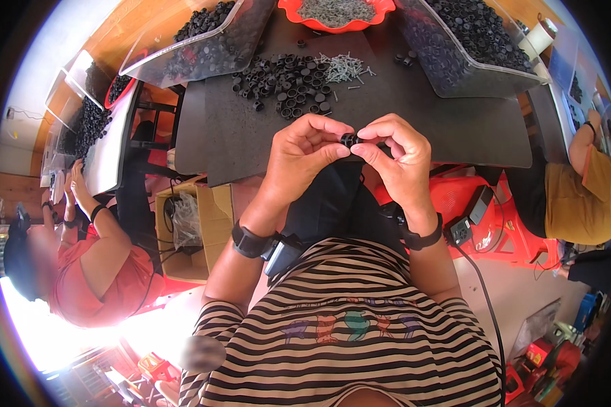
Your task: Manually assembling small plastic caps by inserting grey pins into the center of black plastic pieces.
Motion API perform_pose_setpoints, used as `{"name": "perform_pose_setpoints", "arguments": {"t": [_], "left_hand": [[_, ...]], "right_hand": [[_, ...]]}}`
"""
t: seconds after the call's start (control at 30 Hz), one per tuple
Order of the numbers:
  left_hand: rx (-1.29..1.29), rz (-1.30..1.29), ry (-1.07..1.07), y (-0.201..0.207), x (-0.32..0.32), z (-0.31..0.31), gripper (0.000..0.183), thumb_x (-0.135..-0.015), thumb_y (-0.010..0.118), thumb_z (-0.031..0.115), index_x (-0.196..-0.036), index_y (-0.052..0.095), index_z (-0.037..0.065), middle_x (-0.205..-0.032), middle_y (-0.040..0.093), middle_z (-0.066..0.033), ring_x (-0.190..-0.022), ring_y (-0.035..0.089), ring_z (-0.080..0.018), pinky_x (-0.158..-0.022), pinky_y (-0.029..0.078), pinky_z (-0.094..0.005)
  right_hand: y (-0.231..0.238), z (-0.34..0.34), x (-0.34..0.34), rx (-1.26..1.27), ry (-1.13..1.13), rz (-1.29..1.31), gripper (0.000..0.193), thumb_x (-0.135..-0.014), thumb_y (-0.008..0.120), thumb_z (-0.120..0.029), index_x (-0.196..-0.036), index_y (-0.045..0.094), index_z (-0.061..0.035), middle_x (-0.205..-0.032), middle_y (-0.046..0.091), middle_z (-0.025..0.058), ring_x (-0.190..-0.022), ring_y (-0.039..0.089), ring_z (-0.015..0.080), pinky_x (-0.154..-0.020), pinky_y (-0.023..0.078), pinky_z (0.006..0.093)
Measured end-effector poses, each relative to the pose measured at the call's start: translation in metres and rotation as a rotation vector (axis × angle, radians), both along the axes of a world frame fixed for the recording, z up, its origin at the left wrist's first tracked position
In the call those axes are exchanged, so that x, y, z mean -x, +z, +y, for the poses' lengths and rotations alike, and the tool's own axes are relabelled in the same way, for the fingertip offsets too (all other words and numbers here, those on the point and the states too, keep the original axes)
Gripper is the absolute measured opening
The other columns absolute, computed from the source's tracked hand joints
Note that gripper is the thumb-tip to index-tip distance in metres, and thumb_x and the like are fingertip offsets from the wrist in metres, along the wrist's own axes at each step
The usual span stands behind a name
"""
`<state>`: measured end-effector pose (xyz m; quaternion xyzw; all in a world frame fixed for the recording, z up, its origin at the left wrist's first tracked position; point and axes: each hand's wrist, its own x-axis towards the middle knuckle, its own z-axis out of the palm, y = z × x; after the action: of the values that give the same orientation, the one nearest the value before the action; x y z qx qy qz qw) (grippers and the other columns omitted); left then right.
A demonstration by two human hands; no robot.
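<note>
Bright daylight, lower-left glare, fisheye-bent, dark-vignetted edges.

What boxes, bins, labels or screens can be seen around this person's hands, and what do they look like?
Cardboard box: open, brown, on the floor at the left, with bagged cables.
Clear bins: two, tilted, at the table's back, filled with black parts.
Red tray: scalloped, between them, holding screws.
No screens or labels visible.

Small black part (349, 140) — mostly behind fingertips (332, 150)
</note>
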<state>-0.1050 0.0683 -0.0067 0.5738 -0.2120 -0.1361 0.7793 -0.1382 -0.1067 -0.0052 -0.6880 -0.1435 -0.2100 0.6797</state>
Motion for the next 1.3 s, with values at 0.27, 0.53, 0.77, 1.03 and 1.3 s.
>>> {"name": "perform_pose_setpoints", "arguments": {"t": [0.27, 0.53, 0.77, 1.03, 1.3], "left_hand": [[0.072, 0.052, -0.012, -0.011, -0.002, -0.002, 0.023, -0.085, 0.064, -0.006, -0.106, 0.059, 0.001, -0.111, 0.064, -0.0113, -0.099, 0.061, -0.0134, -0.089, 0.051, -0.0288], [0.160, 0.170, -0.041, -0.016, -0.002, -0.003, 0.022, -0.087, 0.064, -0.003, -0.108, 0.060, 0.002, -0.111, 0.065, -0.0111, -0.098, 0.062, -0.0139, -0.086, 0.052, -0.0287], [0.200, 0.240, -0.081, -0.016, -0.001, -0.002, 0.020, -0.091, 0.061, 0.001, -0.111, 0.059, 0.003, -0.112, 0.065, -0.0118, -0.097, 0.063, -0.0146, -0.086, 0.054, -0.0289], [0.194, 0.280, -0.103, -0.023, -0.002, 0.000, 0.018, -0.093, 0.060, 0.005, -0.111, 0.060, 0.003, -0.109, 0.066, -0.0102, -0.090, 0.064, -0.0115, -0.082, 0.054, -0.0246], [0.186, 0.312, -0.087, -0.026, -0.002, 0.000, 0.018, -0.092, 0.062, 0.007, -0.109, 0.062, 0.003, -0.106, 0.067, -0.0088, -0.087, 0.063, -0.0099, -0.079, 0.054, -0.0233]], "right_hand": [[0.000, 0.000, 0.002, -0.042, -0.013, 0.001, 0.015, -0.074, 0.076, 0.002, -0.085, 0.066, 0.0018, -0.083, 0.064, 0.0068, -0.074, 0.063, 0.0125, -0.067, 0.051, 0.0247], [-0.001, -0.002, 0.002, -0.010, -0.011, 0.005, 0.016, -0.073, 0.077, 0.002, -0.085, 0.066, 0.0016, -0.083, 0.064, 0.0065, -0.074, 0.063, 0.0120, -0.068, 0.051, 0.0248], [-0.002, -0.002, 0.002, 0.001, -0.020, 0.008, 0.016, -0.073, 0.077, 0.002, -0.084, 0.066, 0.0011, -0.081, 0.064, 0.0063, -0.073, 0.062, 0.0119, -0.068, 0.051, 0.0247], [-0.004, -0.003, 0.003, -0.031, -0.004, 0.045, 0.015, -0.074, 0.077, 0.001, -0.084, 0.066, 0.0015, -0.082, 0.065, 0.0064, -0.073, 0.063, 0.0118, -0.068, 0.050, 0.0242], [-0.006, -0.003, 0.003, -0.022, -0.003, 0.077, 0.015, -0.073, 0.078, 0.000, -0.083, 0.066, 0.0015, -0.081, 0.065, 0.0063, -0.073, 0.064, 0.0118, -0.067, 0.050, 0.0243]]}}
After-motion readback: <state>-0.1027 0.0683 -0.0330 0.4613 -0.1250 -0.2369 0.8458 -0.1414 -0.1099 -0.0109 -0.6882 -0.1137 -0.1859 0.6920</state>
